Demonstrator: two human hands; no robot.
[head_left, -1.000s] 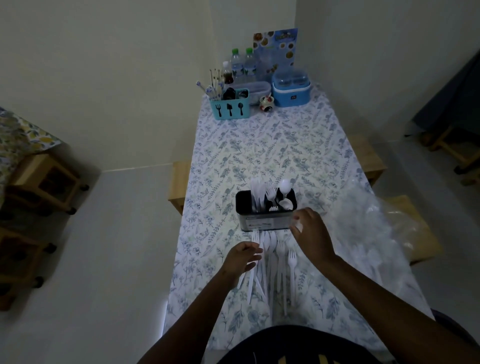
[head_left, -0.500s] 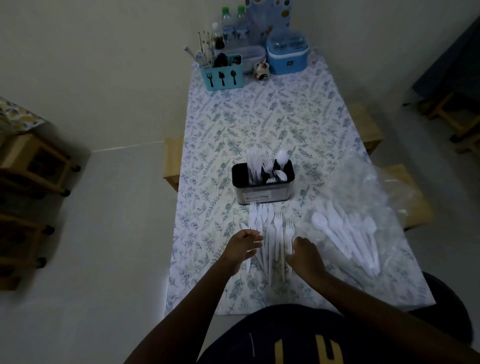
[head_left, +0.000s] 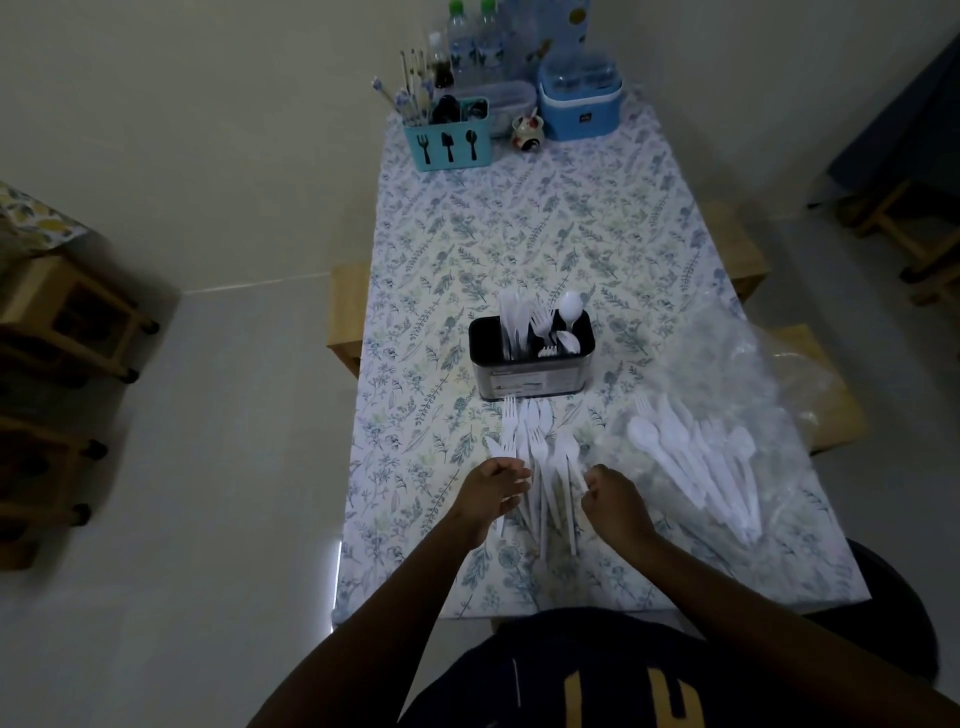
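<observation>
Our left hand and right hand both curl round handles in the pile of white plastic cutlery lying on the bench before the black oblong caddy, so we should lift one kind, handles aligned.

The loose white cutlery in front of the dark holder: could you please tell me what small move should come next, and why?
Probably lift the right hand with the piece it seems to pinch from the loose cutlery and carry it to the holder, where knives, forks and spoons already stand sorted; the left hand grips another piece.
</observation>
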